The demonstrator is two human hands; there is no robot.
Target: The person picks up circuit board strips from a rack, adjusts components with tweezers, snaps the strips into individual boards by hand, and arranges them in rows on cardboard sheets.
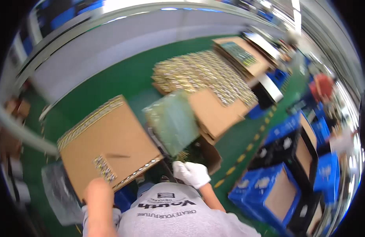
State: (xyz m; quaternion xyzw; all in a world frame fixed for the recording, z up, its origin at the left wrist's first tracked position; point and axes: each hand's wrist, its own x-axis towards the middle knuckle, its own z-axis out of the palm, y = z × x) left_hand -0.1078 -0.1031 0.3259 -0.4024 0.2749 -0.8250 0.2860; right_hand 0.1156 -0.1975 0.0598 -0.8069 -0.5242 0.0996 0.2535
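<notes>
My left hand, bare and blurred, is closed at the lower end of a short strip with a yellow, black and white pattern. Under the strip lies a brown cardboard sheet, with rows of the same pattern along two of its edges. My right hand, in a white glove, has its fingers curled near my waist. What it holds, if anything, is hidden. Just beyond the glove is a pale green plastic-wrapped stack, beside an open cardboard box.
Farther ahead, many patterned strips cover a wide stack. Blue crates and black crates stand to the right, past a yellow floor line. Clear plastic film hangs at left. A person in red is at far right.
</notes>
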